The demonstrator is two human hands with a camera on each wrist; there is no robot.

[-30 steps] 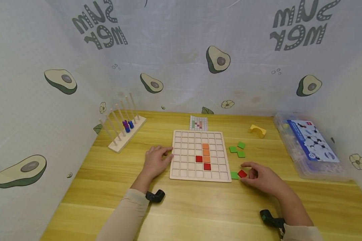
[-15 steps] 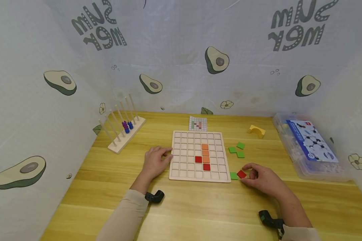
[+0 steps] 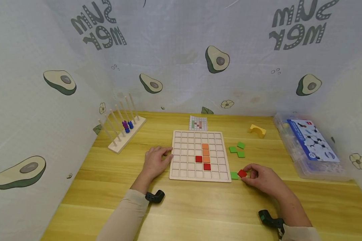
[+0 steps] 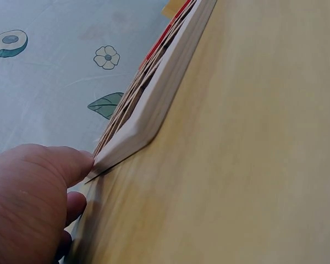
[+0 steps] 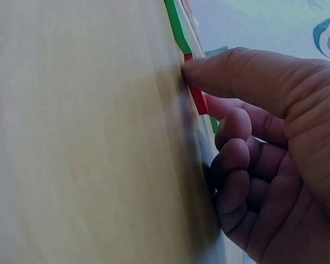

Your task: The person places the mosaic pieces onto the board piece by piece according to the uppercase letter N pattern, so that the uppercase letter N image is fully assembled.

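A wooden grid board (image 3: 184,167) lies mid-table, holding three orange tiles (image 3: 205,152) in a column and two red tiles (image 3: 206,166). My left hand (image 3: 155,163) touches the board's left edge with thumb and forefinger; the left wrist view shows the thumb against the board's rim (image 4: 137,126). To the board's right, my right hand (image 3: 263,179) pinches a loose red tile (image 3: 242,173) between thumb and forefinger. That red tile (image 5: 197,99) meets a green tile (image 3: 234,175) beside the board. Several green tiles (image 3: 241,154) lie farther back.
Behind the board lies a printed pattern card (image 3: 198,123). A pegged wooden stand (image 3: 117,146) with blue and purple beads is at the back left. At the right are a yellow arch block (image 3: 257,131) and a clear plastic box (image 3: 307,169) with a blue label.
The right thumb and forefinger have closed in on the loose red tile. The left hand has stayed at the board's edge.
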